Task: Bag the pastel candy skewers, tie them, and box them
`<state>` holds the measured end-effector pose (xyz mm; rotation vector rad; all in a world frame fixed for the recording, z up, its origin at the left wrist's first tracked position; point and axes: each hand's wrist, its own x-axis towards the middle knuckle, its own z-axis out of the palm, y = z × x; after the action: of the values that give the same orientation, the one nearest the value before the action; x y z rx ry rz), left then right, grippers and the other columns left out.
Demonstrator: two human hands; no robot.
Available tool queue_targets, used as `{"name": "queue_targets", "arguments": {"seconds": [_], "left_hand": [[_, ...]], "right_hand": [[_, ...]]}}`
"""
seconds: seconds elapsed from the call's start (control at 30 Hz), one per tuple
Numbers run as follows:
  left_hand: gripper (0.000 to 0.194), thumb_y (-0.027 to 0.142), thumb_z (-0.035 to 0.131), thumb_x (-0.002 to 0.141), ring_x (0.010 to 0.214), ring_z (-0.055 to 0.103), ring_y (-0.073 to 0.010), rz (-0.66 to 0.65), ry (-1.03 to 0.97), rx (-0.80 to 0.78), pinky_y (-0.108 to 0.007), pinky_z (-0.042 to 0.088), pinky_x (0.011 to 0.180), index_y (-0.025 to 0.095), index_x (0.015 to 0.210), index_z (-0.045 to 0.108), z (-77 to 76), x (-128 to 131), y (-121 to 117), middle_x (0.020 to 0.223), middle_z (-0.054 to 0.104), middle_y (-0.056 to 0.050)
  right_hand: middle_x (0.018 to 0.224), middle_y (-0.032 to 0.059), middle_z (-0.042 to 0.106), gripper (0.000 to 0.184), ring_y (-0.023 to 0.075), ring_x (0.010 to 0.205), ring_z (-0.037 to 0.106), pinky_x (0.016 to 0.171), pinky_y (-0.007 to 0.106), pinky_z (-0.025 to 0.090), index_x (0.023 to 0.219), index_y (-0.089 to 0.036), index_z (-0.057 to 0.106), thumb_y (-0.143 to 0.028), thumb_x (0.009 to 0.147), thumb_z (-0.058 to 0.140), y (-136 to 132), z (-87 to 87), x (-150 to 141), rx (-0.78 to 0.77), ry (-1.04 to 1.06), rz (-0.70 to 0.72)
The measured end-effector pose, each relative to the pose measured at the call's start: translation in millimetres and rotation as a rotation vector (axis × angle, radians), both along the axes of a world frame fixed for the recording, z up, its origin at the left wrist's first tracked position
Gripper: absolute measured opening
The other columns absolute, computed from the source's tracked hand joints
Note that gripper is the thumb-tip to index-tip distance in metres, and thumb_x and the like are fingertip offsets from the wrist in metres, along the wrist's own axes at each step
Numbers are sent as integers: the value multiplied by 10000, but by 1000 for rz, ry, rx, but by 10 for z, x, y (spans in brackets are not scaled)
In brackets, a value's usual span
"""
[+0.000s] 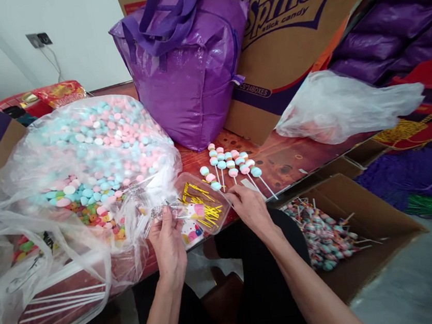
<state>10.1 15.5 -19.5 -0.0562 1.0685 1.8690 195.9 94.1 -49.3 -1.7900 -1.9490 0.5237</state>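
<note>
My left hand (169,250) is closed, thumb on top, pinching a clear printed plastic bag (163,211) beside a plastic tub. Gold twist ties (210,212) lie in that clear tub (224,215), at the table's front edge. My right hand (250,207) is closed at the tub's right rim, with thumb and forefinger together. From those fingertips a candy stick (210,178) with pink and blue pieces slants up to the left; its lower end is hidden. Several more candy sticks (245,168) rest on the table just beyond.
A large clear bag of pink and blue candies (99,128) fills the table's left. Behind stand a purple bag (187,82) and a cardboard box (286,65). White sticks (64,302) lie front left. A carton (378,216) of wrapped candies sits below right.
</note>
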Motion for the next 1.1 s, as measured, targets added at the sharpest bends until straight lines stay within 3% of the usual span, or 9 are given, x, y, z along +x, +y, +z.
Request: {"name": "queue_targets", "arguments": {"seconds": [0.13,0.27,0.43,0.63,0.8,0.93,1.1], "left_hand": [[319,303,909,603,751,651,-102,-24,55,2,-253,493,745,167,767,671,27,30,-43,807,703,29],[327,307,912,591,772,636,-102,-20,85,18,-261,496,776,173,766,670,27,43,-28,833,702,29],[319,332,893,611,760,629,-108,-15,113,0,-256,487,758,176,761,658,-19,21,44,793,683,25],[347,343,895,598,757,623,-104,-3,111,23,-271,488,789,170,752,637,-62,68,154,796,672,23],[348,331,898,604,710,621,-77,-3,39,47,-232,467,753,166,727,618,-93,53,240,728,657,48],[363,325,904,596,659,635,-81,5,-23,19,-238,474,732,168,708,598,-88,6,256,656,640,55],[369,314,911,591,631,643,-90,2,-39,3,-245,486,709,172,705,589,-61,0,226,627,638,57]], "right_hand": [[844,56,725,212,212,794,635,684,290,382,876,-209,705,-326,920,534,-26,24,-26,-17,25,21],[751,31,692,113,196,694,593,617,285,341,797,-222,669,-277,846,584,-51,21,-58,-11,63,6],[737,52,650,192,199,689,568,646,302,381,809,-200,614,-255,893,452,-73,26,-97,70,132,-15],[679,-5,562,236,155,619,491,618,280,406,794,-194,580,-380,917,500,-196,37,-57,226,512,-184],[682,-16,536,254,123,572,451,525,245,372,864,-183,640,-428,915,597,-541,133,89,133,792,-148],[666,-9,536,237,120,552,456,497,241,374,856,-189,673,-408,920,609,-806,236,205,98,789,-84],[672,4,555,218,138,577,493,511,251,401,859,-204,694,-380,928,587,-896,235,277,102,699,-11]]}}
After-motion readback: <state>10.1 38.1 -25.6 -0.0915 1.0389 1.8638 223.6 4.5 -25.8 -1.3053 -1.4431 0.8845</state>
